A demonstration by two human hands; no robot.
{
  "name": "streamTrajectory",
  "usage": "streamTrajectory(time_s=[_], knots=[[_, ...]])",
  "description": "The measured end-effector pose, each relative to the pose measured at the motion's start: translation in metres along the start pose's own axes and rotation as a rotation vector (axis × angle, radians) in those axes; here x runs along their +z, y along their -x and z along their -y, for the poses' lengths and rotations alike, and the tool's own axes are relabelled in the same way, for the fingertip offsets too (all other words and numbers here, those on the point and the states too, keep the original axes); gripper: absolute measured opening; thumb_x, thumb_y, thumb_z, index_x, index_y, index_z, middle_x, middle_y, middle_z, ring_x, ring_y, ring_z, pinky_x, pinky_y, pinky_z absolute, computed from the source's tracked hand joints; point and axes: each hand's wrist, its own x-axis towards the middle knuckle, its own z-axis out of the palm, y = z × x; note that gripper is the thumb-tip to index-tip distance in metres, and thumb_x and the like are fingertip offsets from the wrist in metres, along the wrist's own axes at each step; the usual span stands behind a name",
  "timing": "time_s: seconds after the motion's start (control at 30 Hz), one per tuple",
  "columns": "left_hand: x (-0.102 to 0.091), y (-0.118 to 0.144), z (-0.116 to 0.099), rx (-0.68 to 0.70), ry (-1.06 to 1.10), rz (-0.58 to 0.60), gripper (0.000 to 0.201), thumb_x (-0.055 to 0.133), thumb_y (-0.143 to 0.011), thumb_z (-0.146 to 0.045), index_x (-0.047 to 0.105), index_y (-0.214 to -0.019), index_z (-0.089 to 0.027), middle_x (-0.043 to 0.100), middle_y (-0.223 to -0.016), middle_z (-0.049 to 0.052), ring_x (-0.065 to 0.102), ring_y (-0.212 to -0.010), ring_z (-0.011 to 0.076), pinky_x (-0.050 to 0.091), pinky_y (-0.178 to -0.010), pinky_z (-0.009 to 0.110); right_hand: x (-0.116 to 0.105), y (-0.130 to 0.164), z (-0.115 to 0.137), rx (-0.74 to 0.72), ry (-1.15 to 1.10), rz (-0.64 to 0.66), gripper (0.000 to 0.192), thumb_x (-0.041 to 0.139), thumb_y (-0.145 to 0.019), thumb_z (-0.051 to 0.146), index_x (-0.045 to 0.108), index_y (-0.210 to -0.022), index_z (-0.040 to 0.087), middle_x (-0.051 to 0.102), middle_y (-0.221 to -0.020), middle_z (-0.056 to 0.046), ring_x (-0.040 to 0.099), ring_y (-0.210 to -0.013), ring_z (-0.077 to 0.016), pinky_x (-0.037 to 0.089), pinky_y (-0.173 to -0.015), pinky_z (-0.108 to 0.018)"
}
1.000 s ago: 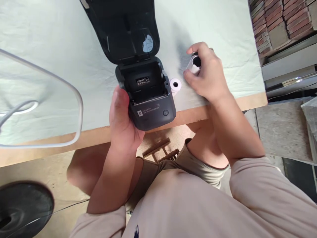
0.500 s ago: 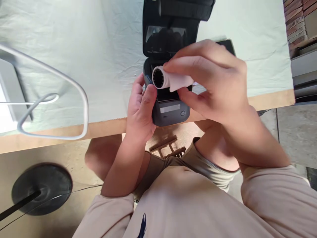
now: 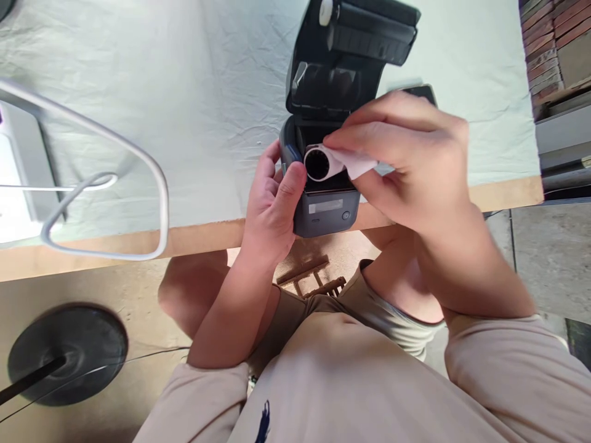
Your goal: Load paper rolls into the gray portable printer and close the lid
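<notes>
A small dark label printer point(image 3: 327, 216) stands at the table's front edge with its lid point(image 3: 353, 55) swung up and back. My left hand point(image 3: 272, 206) grips the printer's left side, thumb along the rim of the opening. Between the thumb and fingers of my right hand point(image 3: 410, 157) is a white paper roll point(image 3: 336, 162), its dark ribbed core facing left. The roll sits at the mouth of the printer's compartment, tilted, with a loose flap of paper at its right. My right fingers hide part of the roll and the printer's right side.
A thick white cable point(image 3: 159, 184) loops over the table's left front edge, beside a white box-like object point(image 3: 28, 184). Behind my right hand lies a dark flat object point(image 3: 422, 93). A round black stand base point(image 3: 69, 354) is on the floor at left.
My right hand has lowered the paper roll into the printer's opening. The printer and both hands appear shifted slightly right, and the lid shows more of its inner roller.
</notes>
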Motion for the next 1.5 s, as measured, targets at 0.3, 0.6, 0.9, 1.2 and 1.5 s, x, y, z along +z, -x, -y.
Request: streamTrajectory(time_s=[0.3,0.6,0.9,1.2,1.5], knots=[[-0.003,-0.002,-0.001,0.006,0.078,0.082,0.025,0.071,-0.101,-0.034,0.067,-0.123,-0.022,0.077,-0.108,0.005,0.068,-0.132,0.0266,0.060,-0.107,0.036,0.002,-0.002,-0.006,-0.061,-0.048,-0.052,0.029,0.060,-0.081,0.009,0.059,-0.102,0.029,0.083,-0.102,0.005,0.080,-0.096,-0.0208,0.052,-0.083,-0.044],[-0.004,-0.006,-0.004,-0.001,0.010,0.022,0.032,0.075,-0.096,-0.045,0.070,-0.117,-0.021,0.077,-0.113,0.006,0.068,-0.131,0.0286,0.061,-0.101,0.032,0.003,-0.003,-0.002,0.040,-0.127,-0.118,0.032,0.059,-0.088,0.006,0.059,-0.108,0.032,0.080,-0.113,0.004,0.077,-0.106,-0.0174,0.059,-0.088,-0.036],[-0.005,-0.006,-0.006,-0.023,0.061,0.086,0.050,0.087,-0.083,-0.043,0.064,-0.121,-0.021,0.077,-0.107,0.007,0.075,-0.114,0.0332,0.067,-0.084,0.038,0.006,-0.001,-0.010,-0.141,-0.028,-0.102,0.010,0.062,-0.098,0.016,0.069,-0.095,0.023,0.081,-0.097,0.003,0.077,-0.091,-0.0166,0.050,-0.082,-0.037],[-0.010,-0.005,-0.009,-0.044,-0.043,0.085,0.061,0.094,-0.067,-0.019,0.064,-0.121,-0.024,0.076,-0.097,-0.001,0.075,-0.083,0.0199,0.062,-0.070,0.028,0.003,0.005,-0.013,-0.138,-0.201,-0.271,0.012,0.064,-0.100,0.039,0.064,-0.097,0.027,0.071,-0.088,0.002,0.070,-0.091,-0.0175,0.055,-0.078,-0.037],[-0.021,-0.007,-0.002,0.004,-0.090,0.211,0.069,0.094,-0.064,-0.015,0.068,-0.128,-0.023,0.076,-0.109,0.004,0.075,-0.094,0.0242,0.060,-0.075,0.029,0.009,0.003,-0.034,0.184,-0.483,-0.247,0.044,0.053,-0.102,0.060,0.060,-0.127,0.025,0.070,-0.114,-0.004,0.068,-0.111,-0.0206,0.057,-0.095,-0.038]])
